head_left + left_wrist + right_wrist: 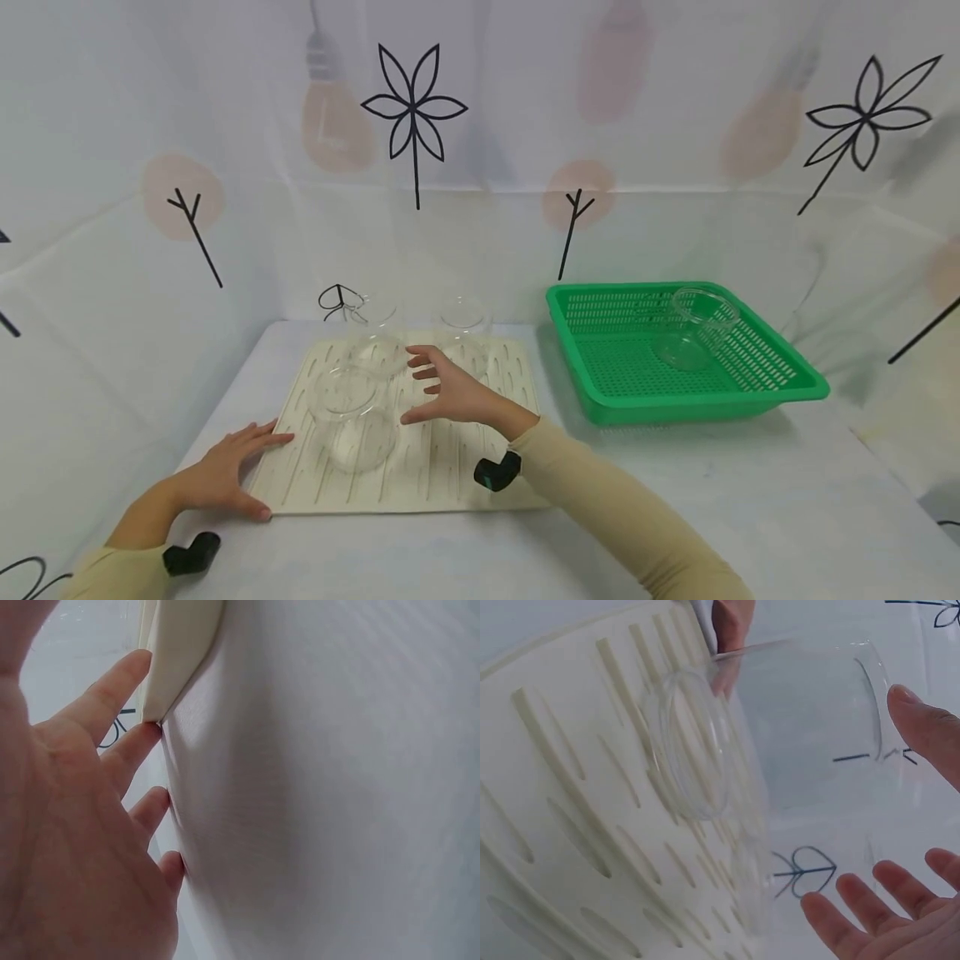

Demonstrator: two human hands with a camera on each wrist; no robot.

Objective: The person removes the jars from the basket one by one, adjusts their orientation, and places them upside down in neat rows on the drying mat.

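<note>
A clear glass jar stands at the front left of a cream ribbed drying mat. My right hand hovers just right of it, thumb and fingers spread and holding nothing. In the right wrist view, the thumb and fingers are apart near the rim of the clear jar. Two more clear jars stand at the back of the mat, a left one and a right one. My left hand rests at the mat's left edge, fingers extended, fingertips touching the mat edge and table.
A green plastic basket sits at the right, with another clear jar inside at its right part. A white patterned cloth hangs behind the table.
</note>
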